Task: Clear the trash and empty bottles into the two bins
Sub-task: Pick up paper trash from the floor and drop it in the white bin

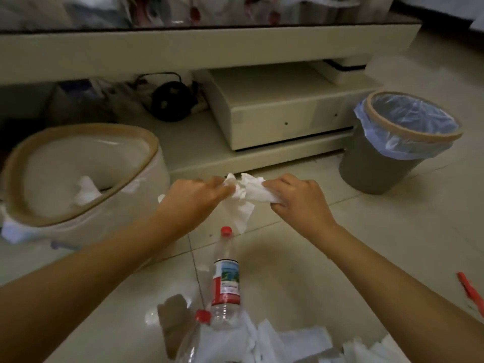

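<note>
Nearest to me, below the grip, loose tissue sheets (296,341) lie on the floor with two clear, red-capped bottles: a lying bottle (191,344) and a standing bottle (226,279) just under the hands. Above them, the left hand (195,196) and right hand (298,199) both pinch one crumpled tissue (245,197), fingers curled into it from either side, a tail of paper hanging down between them. It looks like the wadding-up step, with the tissue not yet binned. To the left of the grip, close by, a white-lined bin (146,142) already holds some paper (85,191). Farther off, to the right, stands a grey bin (374,163) with a blue liner. Next, I judge, one hand takes the wad and swings it left over the near rim.
</note>
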Tool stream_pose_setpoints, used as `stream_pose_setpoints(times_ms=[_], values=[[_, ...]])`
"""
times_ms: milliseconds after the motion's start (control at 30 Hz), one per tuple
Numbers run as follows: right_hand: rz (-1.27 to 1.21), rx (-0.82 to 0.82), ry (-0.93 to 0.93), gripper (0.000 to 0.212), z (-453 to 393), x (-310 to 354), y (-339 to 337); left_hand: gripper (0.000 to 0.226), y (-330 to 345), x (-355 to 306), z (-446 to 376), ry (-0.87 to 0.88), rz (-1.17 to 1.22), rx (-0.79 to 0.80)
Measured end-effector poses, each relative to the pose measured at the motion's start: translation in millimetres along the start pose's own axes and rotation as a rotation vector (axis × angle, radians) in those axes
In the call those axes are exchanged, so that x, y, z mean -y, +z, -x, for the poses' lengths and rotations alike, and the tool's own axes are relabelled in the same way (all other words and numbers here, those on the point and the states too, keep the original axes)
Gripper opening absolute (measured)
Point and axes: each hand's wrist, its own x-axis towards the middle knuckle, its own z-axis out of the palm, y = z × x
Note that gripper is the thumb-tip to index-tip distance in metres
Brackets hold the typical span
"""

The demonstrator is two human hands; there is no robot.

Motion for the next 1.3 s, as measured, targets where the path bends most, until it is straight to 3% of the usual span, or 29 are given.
stream_pose_setpoints(times_ms=[367, 600, 700, 800, 867, 1100, 1300], values=[[-0.281, -0.077, -0.079, 0.037, -98, 159, -46, 0.032, -88, 121, 76, -0.267, -0.169, -0.263], [-0.293, 0.027, -0.104, 0.03, -139, 237, -22, 0.02, -81, 165, 96, -0.431, -0.203, -0.129], [-0.218, 0.103, -0.135, 0.032, -146, 257, 4, 0.029, -73, 167, 97, -0.558, -0.075, -0.085], [-0.17, 0.414, -0.128, 0.059, -146, 262, 18, 0.043, -67, 171, 98, -0.635, 0.054, -0.038], [-0.149, 0.479, -0.106, 0.071, -142, 256, 20, 0.051, -60, 180, 100, -0.628, 0.063, 0.0], [-0.034, 0.237, -0.174, 0.061, -119, 223, 17, 0.055, -43, 171, 100, -0.6, 0.157, 0.005], [0.039, 0.141, -0.155, 0.059, -87, 182, 10, 0.053, -43, 146, 89, -0.528, 0.211, 0.01]])
